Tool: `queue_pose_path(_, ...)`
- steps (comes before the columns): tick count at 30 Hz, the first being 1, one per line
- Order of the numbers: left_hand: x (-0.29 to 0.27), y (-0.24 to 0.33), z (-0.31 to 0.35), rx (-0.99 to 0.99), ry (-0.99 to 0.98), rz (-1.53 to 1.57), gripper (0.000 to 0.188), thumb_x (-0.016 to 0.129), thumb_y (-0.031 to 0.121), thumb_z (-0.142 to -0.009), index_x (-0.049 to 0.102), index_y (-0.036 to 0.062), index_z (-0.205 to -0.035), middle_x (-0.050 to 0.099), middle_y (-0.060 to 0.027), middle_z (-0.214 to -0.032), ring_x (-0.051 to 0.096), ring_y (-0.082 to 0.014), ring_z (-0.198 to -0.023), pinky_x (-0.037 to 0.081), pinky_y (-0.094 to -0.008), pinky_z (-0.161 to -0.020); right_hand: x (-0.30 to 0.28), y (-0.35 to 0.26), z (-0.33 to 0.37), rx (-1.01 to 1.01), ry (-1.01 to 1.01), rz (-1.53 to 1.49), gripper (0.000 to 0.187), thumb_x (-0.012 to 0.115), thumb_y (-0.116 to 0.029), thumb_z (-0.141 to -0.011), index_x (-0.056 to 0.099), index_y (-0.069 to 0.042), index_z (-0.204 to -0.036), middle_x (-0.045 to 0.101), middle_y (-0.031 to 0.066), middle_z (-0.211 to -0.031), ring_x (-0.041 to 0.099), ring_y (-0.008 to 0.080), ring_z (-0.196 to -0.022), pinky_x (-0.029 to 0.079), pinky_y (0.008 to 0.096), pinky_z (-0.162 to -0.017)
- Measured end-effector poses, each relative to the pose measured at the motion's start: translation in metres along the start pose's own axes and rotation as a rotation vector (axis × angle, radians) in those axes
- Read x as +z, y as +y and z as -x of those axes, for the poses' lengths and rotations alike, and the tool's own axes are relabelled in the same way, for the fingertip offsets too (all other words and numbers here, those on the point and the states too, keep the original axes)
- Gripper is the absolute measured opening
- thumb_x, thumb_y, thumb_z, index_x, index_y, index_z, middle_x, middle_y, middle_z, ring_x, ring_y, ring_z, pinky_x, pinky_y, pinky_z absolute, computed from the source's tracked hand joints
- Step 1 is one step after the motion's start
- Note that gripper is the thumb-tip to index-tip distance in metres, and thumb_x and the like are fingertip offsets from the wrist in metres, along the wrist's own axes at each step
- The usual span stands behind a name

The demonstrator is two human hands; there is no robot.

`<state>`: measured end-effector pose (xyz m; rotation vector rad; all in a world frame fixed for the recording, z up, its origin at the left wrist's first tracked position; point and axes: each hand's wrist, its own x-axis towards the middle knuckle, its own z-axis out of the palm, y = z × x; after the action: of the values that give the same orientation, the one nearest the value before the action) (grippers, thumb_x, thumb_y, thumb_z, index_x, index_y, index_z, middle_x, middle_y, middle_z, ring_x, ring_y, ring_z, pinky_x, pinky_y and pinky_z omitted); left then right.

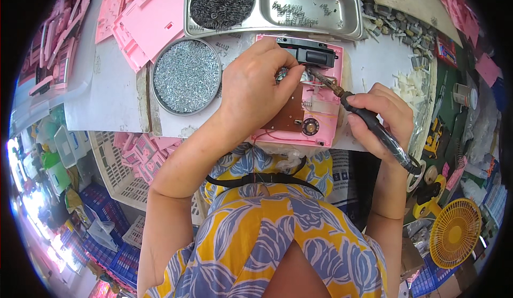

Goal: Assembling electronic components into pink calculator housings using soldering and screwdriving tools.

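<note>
Okay, right hand (382,115) is clamped round the iron (370,119), tip down near the wires (318,83) in the pink case (327,131), which lies open on the table (107,97) just below the tray (337,21). Left hand (257,81) has thumb and finger together by the tip; I can't tell what's between them. I judge the case light, stiff, slightly slick, best held by its rim; wires soft, easily torn; iron light, probably hot up front, so handle only
</note>
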<state>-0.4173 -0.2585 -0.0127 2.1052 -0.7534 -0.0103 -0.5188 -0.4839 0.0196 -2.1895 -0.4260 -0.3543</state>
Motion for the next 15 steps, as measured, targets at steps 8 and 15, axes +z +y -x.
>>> queue_pose_path(8, -0.0023, 0.0007, -0.0014, -0.022, -0.035, 0.0, 0.012, 0.077, 0.011, -0.082, 0.069, 0.0019, -0.081, 0.06, -0.008, -0.077, 0.06, -0.0232, -0.064, 0.047, -0.0349, -0.058, -0.0006, -0.0025, -0.0015, 0.004, -0.013, -0.011, 0.03, 0.078, -0.002, -0.072, 0.071, -0.002, -0.1, 0.066, 0.007, -0.073, 0.054, 0.0202, -0.057, 0.042, 0.032, -0.053)
queue_pose_path(15, 0.0001, 0.0002, 0.0006, -0.009, -0.001, -0.022, 0.012, 0.077, 0.011, -0.082, 0.068, 0.0031, -0.08, 0.06, -0.0077, -0.077, 0.06, -0.023, -0.063, 0.047, -0.0344, -0.056, -0.0022, -0.0009, -0.0009, 0.014, -0.009, 0.002, 0.031, 0.078, -0.001, -0.071, 0.071, -0.002, -0.101, 0.067, 0.0076, -0.075, 0.055, 0.0203, -0.059, 0.042, 0.0318, -0.054)
